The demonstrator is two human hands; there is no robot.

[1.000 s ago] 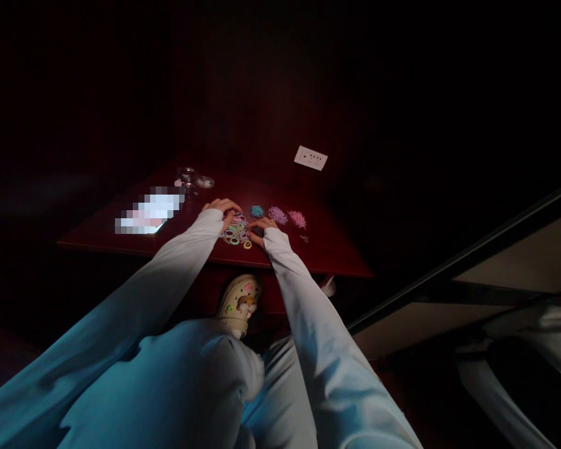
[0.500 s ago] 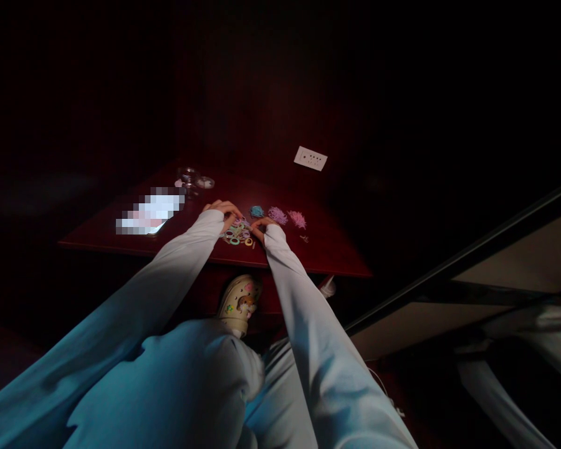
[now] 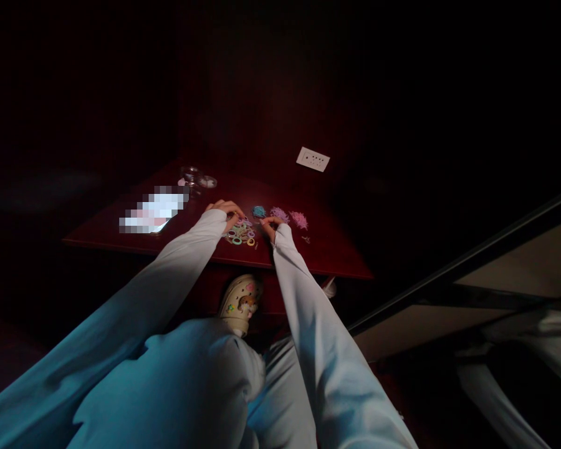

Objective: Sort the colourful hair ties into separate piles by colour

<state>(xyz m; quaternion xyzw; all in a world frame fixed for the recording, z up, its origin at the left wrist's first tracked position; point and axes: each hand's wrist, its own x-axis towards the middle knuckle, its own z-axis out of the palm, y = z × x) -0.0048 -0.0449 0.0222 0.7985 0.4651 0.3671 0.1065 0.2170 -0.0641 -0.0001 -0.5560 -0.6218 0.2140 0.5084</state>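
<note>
On the dark red table, a mixed pile of small coloured hair ties (image 3: 243,236) lies in front of me, with green, yellow and purple rings showing. My left hand (image 3: 227,211) rests at the pile's left and far side, fingers stretched and bent over it, thumb apart. To the right of the pile is my right hand (image 3: 272,226), its thumb and fingertips pinched together; anything between them is too small to make out. Just beyond it sit separate heaps: blue hair ties (image 3: 258,211), purple hair ties (image 3: 279,214) and pink hair ties (image 3: 300,219).
A lit phone (image 3: 156,212), partly blurred out, stands at the left of the table (image 3: 196,246). Behind it are clear round containers (image 3: 194,178). A few small pieces (image 3: 305,239) lie near the pink heap. A white socket plate (image 3: 313,159) is on the wall.
My right hand has moved a little right, away from the mixed pile and nearer the coloured heaps. The left hand stays over the pile. The whole view has shifted slightly.
</note>
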